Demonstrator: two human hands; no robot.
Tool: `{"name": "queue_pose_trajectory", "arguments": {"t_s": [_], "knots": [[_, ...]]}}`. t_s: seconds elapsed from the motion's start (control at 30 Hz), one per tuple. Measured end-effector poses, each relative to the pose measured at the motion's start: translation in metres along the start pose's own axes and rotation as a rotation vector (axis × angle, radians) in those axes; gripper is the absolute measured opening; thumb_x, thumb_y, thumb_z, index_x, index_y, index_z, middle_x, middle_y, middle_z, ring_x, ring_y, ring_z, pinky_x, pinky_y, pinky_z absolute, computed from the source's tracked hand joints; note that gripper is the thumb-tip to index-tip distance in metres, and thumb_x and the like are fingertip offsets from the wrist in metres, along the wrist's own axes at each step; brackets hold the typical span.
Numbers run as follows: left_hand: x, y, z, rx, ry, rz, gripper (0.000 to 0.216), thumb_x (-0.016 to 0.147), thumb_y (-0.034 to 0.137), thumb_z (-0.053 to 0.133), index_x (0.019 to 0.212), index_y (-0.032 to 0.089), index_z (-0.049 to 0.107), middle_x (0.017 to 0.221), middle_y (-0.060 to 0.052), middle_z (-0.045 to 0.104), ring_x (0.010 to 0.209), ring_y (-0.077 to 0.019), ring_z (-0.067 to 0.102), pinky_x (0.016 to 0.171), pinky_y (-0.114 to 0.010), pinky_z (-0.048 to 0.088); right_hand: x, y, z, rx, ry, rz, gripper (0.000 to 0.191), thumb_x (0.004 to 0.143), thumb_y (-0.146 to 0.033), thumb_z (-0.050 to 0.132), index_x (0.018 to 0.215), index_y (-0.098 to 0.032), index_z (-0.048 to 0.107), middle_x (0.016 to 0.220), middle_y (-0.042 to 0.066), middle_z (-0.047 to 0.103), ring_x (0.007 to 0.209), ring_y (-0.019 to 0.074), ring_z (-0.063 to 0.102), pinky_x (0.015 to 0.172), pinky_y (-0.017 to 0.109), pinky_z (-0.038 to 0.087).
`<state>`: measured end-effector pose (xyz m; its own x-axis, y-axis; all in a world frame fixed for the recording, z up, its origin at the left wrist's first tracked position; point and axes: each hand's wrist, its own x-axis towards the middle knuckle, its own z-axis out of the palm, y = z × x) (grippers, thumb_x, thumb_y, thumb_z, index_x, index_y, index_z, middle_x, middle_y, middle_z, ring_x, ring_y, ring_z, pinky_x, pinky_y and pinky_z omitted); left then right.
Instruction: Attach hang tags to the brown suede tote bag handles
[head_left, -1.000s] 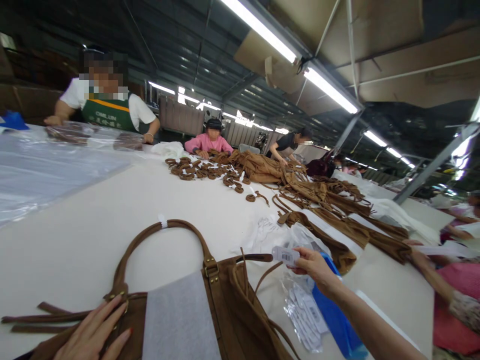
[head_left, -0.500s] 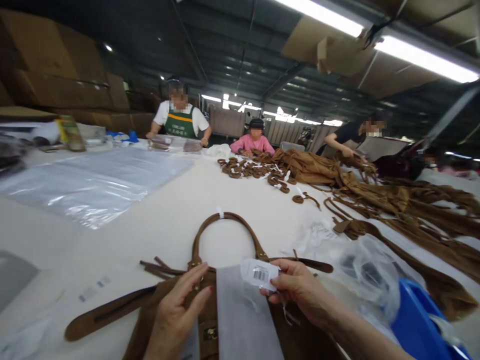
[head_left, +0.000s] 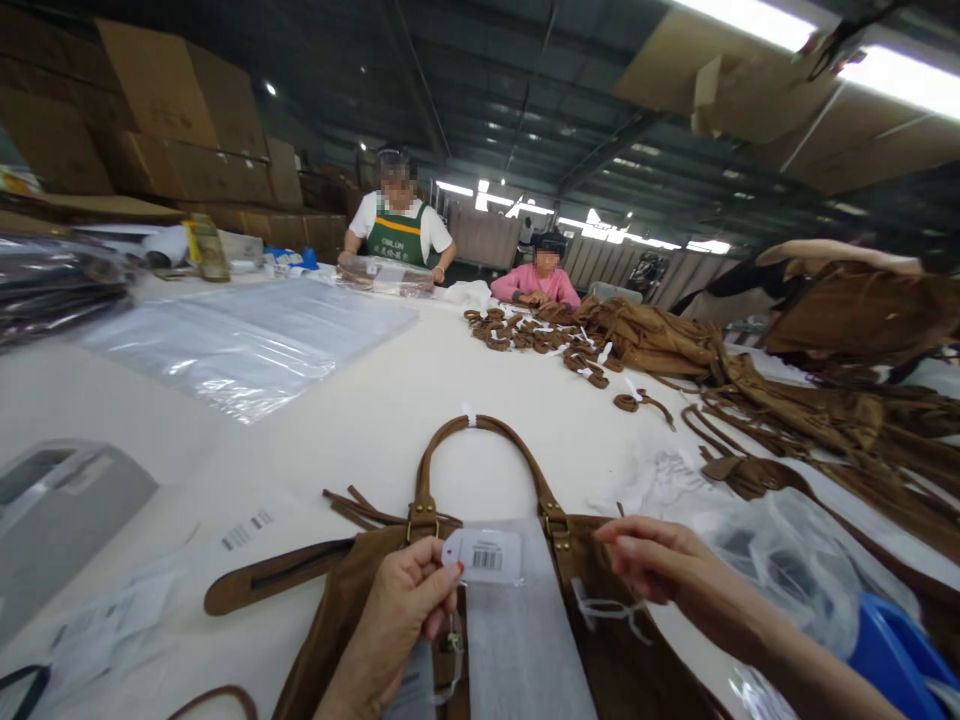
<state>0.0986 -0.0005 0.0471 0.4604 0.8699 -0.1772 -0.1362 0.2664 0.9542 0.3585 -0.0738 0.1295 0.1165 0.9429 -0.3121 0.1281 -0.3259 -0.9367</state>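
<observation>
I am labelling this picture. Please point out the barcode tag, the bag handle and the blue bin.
barcode tag (head_left: 484,556): head view, on the printed barcode.
bag handle (head_left: 480,424): head view, top of the brown arch.
blue bin (head_left: 896,645): head view, its blue wall at lower right.

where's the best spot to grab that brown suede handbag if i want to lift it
Probably the arched handle of the brown suede handbag, gripped at its top from the far side. It lies flat and bare on the table, away from the left hand pinching the barcode tag.
</observation>
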Motion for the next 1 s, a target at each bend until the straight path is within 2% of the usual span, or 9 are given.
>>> {"name": "queue_pose_trajectory", "arguments": {"t_s": [0.1, 0.23, 0.37, 0.47, 0.53, 0.63, 0.7, 0.8, 1.0], "knots": [[-0.001, 0.002, -0.003, -0.032, 0.047, 0.013, 0.029, 0.07, 0.04, 0.058, 0.07, 0.012, 0.053, 0.05, 0.003, 0.049, 0.035, -0.0014, 0.031, 0.035, -0.014, 0.016, -0.021, -0.002, -0.052, -0.026, 0.246, 0.014, 0.034, 0.066, -0.042, 0.066, 0.089, -0.017, 0.064, 0.06, -0.001, 0.051, 0.046, 0.0052, 0.036, 0.04, 0.018, 0.026], [0.0, 0.002, -0.004, -0.067, 0.078, 0.026, 0.027, 0.071, 0.038, 0.058, 0.068, 0.012, 0.051, 0.049, 0.003, 0.048, 0.034, -0.001, 0.03, 0.035, -0.014, 0.014, -0.043, 0.011, -0.12, -0.142, 0.527, 0.061, 0.034, 0.061, -0.045, 0.066, 0.086, -0.023, 0.066, 0.074, 0.009, 0.06, 0.06, 0.0161, 0.052, 0.047, 0.026, 0.04], [0.002, -0.002, -0.006, -0.142, 0.096, 0.009, 0.026, 0.07, 0.036, 0.059, 0.064, 0.012, 0.048, 0.05, 0.003, 0.049, 0.034, -0.0009, 0.031, 0.035, -0.014, 0.014, -0.04, 0.031, -0.146, -0.795, 0.672, -0.086, 0.031, 0.064, -0.048, 0.056, 0.081, -0.025, 0.067, 0.084, 0.013, 0.065, 0.074, 0.0296, 0.058, 0.063, 0.043, 0.045], [0.003, -0.004, -0.007, -0.223, 0.111, -0.02, 0.026, 0.069, 0.035, 0.059, 0.065, 0.013, 0.047, 0.051, 0.003, 0.05, 0.033, -0.0006, 0.031, 0.034, -0.014, 0.014, -0.024, 0.036, -0.107, -1.369, 0.677, -0.605, 0.034, 0.073, -0.043, 0.049, 0.098, -0.022, 0.062, 0.1, 0.012, 0.062, 0.093, 0.0318, 0.054, 0.079, 0.049, 0.04], [0.003, -0.004, -0.006, -0.282, 0.1, -0.053, 0.027, 0.067, 0.035, 0.061, 0.065, 0.013, 0.046, 0.051, 0.004, 0.049, 0.032, -0.0006, 0.031, 0.034, -0.014, 0.012, -0.013, 0.03, -0.054, -1.435, 0.55, -0.951, 0.034, 0.08, -0.031, 0.047, 0.112, -0.021, 0.052, 0.107, 0.009, 0.059, 0.096, 0.024, 0.053, 0.081, 0.04, 0.04], [0.003, -0.002, -0.004, -0.342, 0.094, -0.088, 0.028, 0.066, 0.035, 0.063, 0.065, 0.013, 0.045, 0.05, 0.004, 0.049, 0.032, -0.0006, 0.031, 0.033, -0.014, 0.012, 0.001, 0.015, 0.037, -1.379, 0.097, -1.243, 0.031, 0.084, -0.016, 0.038, 0.112, -0.018, 0.051, 0.101, 0.009, 0.06, 0.096, 0.0202, 0.052, 0.084, 0.036, 0.038], [0.002, -0.001, -0.005, -0.37, 0.095, -0.093, 0.028, 0.066, 0.035, 0.063, 0.065, 0.013, 0.045, 0.051, 0.003, 0.049, 0.032, -0.0008, 0.031, 0.033, -0.014, 0.012, 0.01, 0.006, 0.086, -1.34, -0.104, -1.373, 0.03, 0.087, -0.015, 0.031, 0.108, -0.016, 0.053, 0.089, 0.006, 0.062, 0.086, 0.018, 0.054, 0.082, 0.036, 0.038], [0.001, -0.001, -0.007, -0.433, 0.08, -0.092, 0.028, 0.065, 0.034, 0.064, 0.065, 0.013, 0.045, 0.049, 0.004, 0.049, 0.031, -0.0009, 0.031, 0.032, -0.014, 0.013, 0.024, 0.003, 0.127, -1.25, -0.164, -1.486, 0.032, 0.09, -0.014, 0.026, 0.102, -0.014, 0.056, 0.08, 0.004, 0.061, 0.076, 0.0155, 0.054, 0.079, 0.034, 0.04], [0.004, -0.005, -0.011, -0.472, 0.108, -0.116, 0.028, 0.065, 0.034, 0.064, 0.064, 0.013, 0.046, 0.051, 0.002, 0.05, 0.031, -0.0013, 0.032, 0.032, -0.014, 0.013, 0.045, 0.019, 0.136, -0.988, -0.228, -1.455, 0.023, 0.086, -0.012, 0.038, 0.099, -0.013, 0.056, 0.083, 0.006, 0.062, 0.078, 0.0157, 0.054, 0.07, 0.03, 0.043]]}}
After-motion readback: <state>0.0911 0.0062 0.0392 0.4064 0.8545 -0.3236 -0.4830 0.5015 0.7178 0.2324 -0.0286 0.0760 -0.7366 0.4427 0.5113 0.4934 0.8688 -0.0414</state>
